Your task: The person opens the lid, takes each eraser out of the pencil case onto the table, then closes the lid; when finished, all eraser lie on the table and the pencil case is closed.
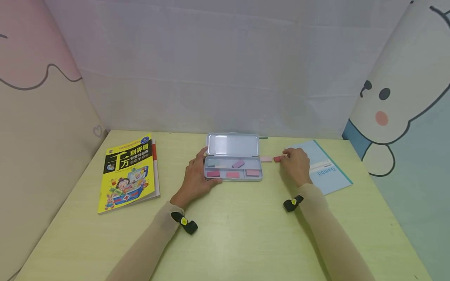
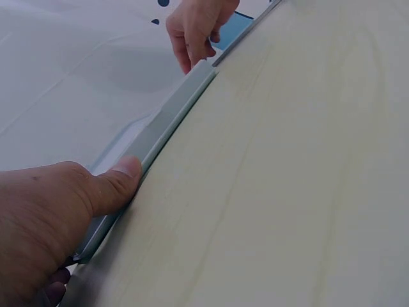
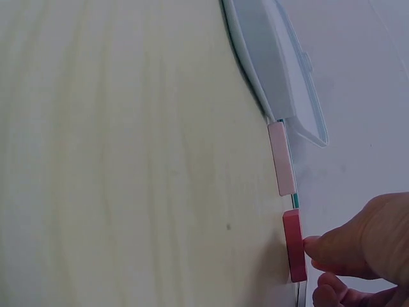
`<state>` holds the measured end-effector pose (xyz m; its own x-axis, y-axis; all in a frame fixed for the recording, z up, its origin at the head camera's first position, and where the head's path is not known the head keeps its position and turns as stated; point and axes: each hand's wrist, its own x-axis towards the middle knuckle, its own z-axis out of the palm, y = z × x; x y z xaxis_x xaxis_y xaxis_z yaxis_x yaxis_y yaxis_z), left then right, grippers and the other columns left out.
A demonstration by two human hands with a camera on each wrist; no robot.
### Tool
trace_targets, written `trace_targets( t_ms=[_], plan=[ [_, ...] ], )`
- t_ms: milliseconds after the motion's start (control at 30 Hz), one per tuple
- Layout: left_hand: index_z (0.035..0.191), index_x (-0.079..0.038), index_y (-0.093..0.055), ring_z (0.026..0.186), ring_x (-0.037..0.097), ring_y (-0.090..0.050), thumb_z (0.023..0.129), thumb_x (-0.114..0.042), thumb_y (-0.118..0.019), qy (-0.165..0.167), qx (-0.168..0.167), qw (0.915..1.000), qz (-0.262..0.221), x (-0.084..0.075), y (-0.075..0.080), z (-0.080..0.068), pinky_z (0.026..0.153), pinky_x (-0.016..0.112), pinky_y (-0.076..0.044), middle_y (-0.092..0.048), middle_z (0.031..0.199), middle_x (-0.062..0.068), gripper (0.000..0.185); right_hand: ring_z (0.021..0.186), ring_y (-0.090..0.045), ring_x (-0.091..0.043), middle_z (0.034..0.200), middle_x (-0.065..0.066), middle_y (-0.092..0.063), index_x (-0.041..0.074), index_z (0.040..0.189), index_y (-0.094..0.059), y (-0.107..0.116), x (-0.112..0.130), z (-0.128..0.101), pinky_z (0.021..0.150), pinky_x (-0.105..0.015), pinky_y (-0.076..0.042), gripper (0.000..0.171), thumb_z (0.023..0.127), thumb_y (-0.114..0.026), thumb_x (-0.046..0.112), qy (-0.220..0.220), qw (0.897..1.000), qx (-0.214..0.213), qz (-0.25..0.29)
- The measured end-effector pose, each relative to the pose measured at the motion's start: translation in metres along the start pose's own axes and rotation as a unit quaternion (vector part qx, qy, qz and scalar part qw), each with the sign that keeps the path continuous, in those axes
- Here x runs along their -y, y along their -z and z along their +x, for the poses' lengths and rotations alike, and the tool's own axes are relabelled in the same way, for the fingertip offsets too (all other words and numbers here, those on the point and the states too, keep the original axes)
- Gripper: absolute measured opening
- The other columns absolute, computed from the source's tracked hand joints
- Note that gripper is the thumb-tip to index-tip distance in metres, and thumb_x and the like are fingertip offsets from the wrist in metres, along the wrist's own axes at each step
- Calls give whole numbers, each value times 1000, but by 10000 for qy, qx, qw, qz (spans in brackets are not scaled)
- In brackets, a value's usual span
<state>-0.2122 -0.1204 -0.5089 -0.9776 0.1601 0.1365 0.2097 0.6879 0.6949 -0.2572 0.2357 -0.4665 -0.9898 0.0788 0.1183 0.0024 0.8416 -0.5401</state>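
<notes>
Now, by item

Left hand: the left hand (image 1: 195, 177) curls round the left end of the open tin case (image 1: 233, 168), thumb along its front wall and fingers at the hinge corner, steadying it on the table (image 1: 242, 230)

Right hand: the right hand (image 1: 296, 164) has its fingertips pinching at the red eraser (image 1: 277, 159), which lies flat on the table; the right wrist view shows a fingertip (image 3: 314, 243) touching the eraser's side, though whether the grip is closed from both sides I cannot tell

Red eraser: just right of the case, close beside a pale pink eraser (image 1: 266, 159), the two apart by a thin gap

Case contents: three reddish erasers along the front row, a purple one (image 1: 238, 164) tilted behind them, the lid (image 1: 233, 144) standing upright at the back

Nearby: a light blue notebook (image 1: 328, 171) under the right hand's far side, a yellow picture book (image 1: 130, 173) well apart on the left

Risk, slip: a shallow fingertip hold on so thin a block could let it skid away or drop

Risk, neighbour: the pale pink eraser sits so near that a sideways drag would likely knock it

Risk, lid: the upright lid could be nudged shut if the case is jogged
</notes>
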Motion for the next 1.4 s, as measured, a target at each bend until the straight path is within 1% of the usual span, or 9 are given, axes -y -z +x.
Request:
trace_targets(
  t_ms=[367, 533, 700, 767, 867, 1033, 1100, 1233, 1400],
  plan=[
    [171, -26, -10, 149, 46, -41, 82, -37, -93, 33, 10, 10000, 3, -1, 0, 0, 125, 63, -32, -51, 161, 17, 122, 109, -62, -46, 115, -30, -68, -4, 126, -71, -2, 1, 3, 96, -63, -47, 34, 98, -62, 14, 3, 9999, -58, -151],
    [171, -25, -11, 148, 46, -42, 82, -37, -93, 44, 8, 10000, 22, -2, 0, 0, 124, 63, -33, -51, 160, 17, 122, 109, -63, -46, 115, -30, -70, -3, 125, -71, -3, -1, 2, 98, -65, -47, 32, 99, -62, 12, 283, 9993, -222, -93],
    [171, -25, -10, 150, 46, -40, 83, -37, -93, 76, 27, 10000, 25, -4, 2, 0, 125, 63, -32, -50, 161, 17, 122, 105, -67, -46, 118, -30, -71, -3, 130, -69, -4, 0, 2, 101, -63, -46, 33, 103, -64, 15, 701, 9963, -263, 415],
    [171, -25, -10, 150, 46, -40, 83, -37, -92, 72, 37, 10000, 39, -3, 2, 0, 125, 63, -32, -50, 161, 17, 122, 103, -69, -46, 119, -30, -71, -2, 132, -68, -4, 4, 2, 100, -61, -50, 33, 103, -65, 15, 900, 9935, -168, 678],
    [171, -24, -10, 150, 46, -41, 83, -38, -92, 41, 39, 10000, 52, -3, 1, -1, 125, 63, -32, -51, 161, 17, 121, 101, -72, -43, 117, -27, -74, 2, 134, -68, -4, 11, 1, 93, -55, -56, 33, 104, -67, 14, 1155, 9887, 220, 932],
    [171, -24, -10, 149, 46, -41, 83, -38, -92, -7, 23, 10000, 66, -1, 0, -2, 124, 64, -33, -52, 160, 16, 121, 100, -74, -36, 115, -22, -78, 8, 137, -68, -4, 28, 0, 85, -43, -57, 34, 104, -69, 12, 1503, 9786, 1067, 916],
    [171, -24, -10, 149, 46, -41, 83, -38, -92, -10, 10, 10000, 60, 0, 0, -2, 124, 64, -33, -52, 160, 16, 122, 100, -74, -36, 115, -21, -78, 8, 137, -69, -6, 35, 0, 86, -42, -58, 34, 103, -68, 10, 1591, 9744, 1279, 945],
    [171, -26, -10, 149, 46, -42, 82, -38, -93, -15, -38, 10000, 79, 2, -2, 0, 124, 63, -33, -52, 160, 15, 122, 101, -73, -32, 114, -18, -79, 12, 136, -71, -10, 47, -1, 90, -44, -54, 34, 102, -68, 9, 1627, 9722, 1437, 880],
    [171, -26, -11, 147, 46, -43, 82, -39, -93, -49, -74, 9999, 81, 3, -3, 0, 123, 63, -34, -53, 159, 16, 122, 98, -71, -29, 112, -16, -79, 14, 136, -72, -17, 58, -1, 89, -43, -52, 35, 101, -68, 9, 1754, 9689, 1576, 752]
  ],
)
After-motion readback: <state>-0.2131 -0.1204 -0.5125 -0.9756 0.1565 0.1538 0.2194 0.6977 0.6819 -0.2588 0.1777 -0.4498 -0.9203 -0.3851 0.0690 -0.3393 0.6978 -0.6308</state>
